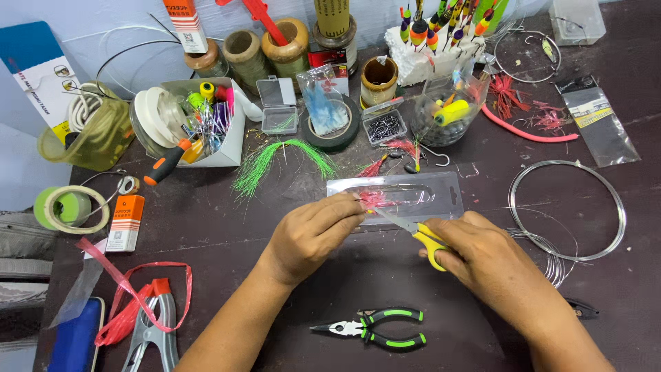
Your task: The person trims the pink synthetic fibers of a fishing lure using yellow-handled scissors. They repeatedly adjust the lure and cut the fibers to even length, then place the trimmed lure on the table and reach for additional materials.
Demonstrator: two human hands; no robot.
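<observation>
My left hand (313, 231) pinches a small pink feathered lure (374, 200) over a clear plastic blister pack (406, 193) on the dark table. My right hand (482, 251) grips yellow-handled scissors (423, 238), whose blades point up-left at the lure. Both hands sit near the table's middle.
Black-and-green pliers (375, 327) lie in front of my hands. A wire coil (568, 210) lies to the right, and green fibres (272, 162), a tape roll (330, 127), thread spools (265, 52) and a box of hooks (384, 127) behind. A clamp (151, 324), red ribbon (127, 289) and green tape (69, 207) lie left.
</observation>
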